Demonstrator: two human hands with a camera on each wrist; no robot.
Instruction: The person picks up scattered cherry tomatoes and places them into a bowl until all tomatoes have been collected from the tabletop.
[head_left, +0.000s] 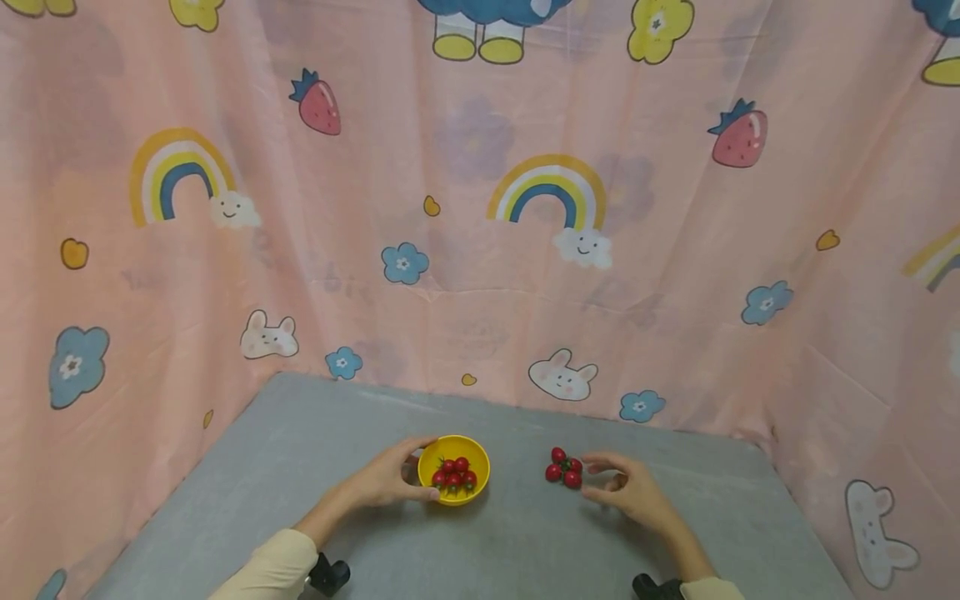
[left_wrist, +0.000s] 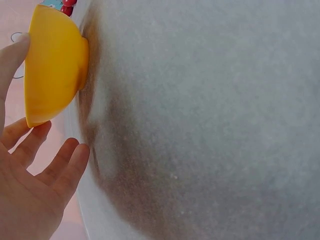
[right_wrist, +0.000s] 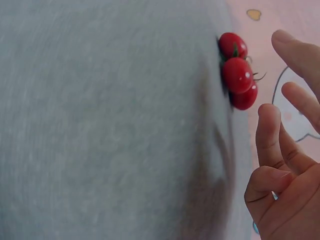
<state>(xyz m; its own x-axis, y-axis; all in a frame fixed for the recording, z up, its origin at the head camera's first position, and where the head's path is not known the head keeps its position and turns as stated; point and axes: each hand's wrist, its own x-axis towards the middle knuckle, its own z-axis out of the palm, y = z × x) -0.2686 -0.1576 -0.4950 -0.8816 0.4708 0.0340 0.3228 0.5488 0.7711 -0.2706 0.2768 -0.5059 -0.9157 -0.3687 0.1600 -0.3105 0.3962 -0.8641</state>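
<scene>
A yellow bowl (head_left: 459,447) stands on the grey table, with several red cherry tomatoes (head_left: 461,464) in it. My left hand (head_left: 384,479) holds the bowl from its left side; in the left wrist view the thumb and a fingertip touch its rim and the other fingers are spread apart. To the right of the bowl lies a small cluster of cherry tomatoes (head_left: 572,480) with green stems. My right hand (head_left: 632,493) is just right of that cluster, fingers apart and partly bent. The right wrist view shows a gap between its fingertips and the tomatoes (right_wrist: 237,75).
The grey table (head_left: 300,433) reaches back to a pink curtain (head_left: 465,325) printed with rainbows, rabbits and flowers, which also hangs along both sides. A black strap mount sits on the left wrist (head_left: 328,575) and another on the right wrist (head_left: 656,587).
</scene>
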